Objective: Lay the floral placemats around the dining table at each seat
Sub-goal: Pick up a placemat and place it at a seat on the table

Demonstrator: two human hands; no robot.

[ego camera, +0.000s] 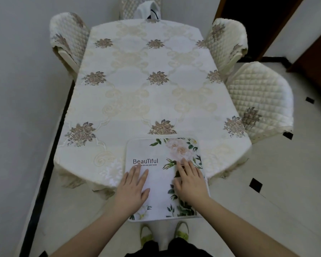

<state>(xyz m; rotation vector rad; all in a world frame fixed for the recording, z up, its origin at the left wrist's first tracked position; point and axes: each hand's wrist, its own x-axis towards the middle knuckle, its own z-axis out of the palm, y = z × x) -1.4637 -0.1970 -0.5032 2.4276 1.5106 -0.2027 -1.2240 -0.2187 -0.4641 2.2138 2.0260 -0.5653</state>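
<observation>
A white floral placemat (156, 154) with the word "Beautiful" and pink flowers lies at the near end of the dining table (152, 86), its near part hanging past the table edge. My left hand (132, 190) rests flat on its left half with fingers straight. My right hand (188, 179) lies flat on the flowered right half, fingers spread. The table wears a cream embroidered cloth with brown flower motifs. I cannot tell whether more mats lie stacked under this one.
Quilted cream chairs stand around the table: one at the far left (69, 38), one at the far end (139, 6), and two on the right (228, 39) (261, 97). A wall runs close along the left. Tiled floor (285, 182) opens on the right.
</observation>
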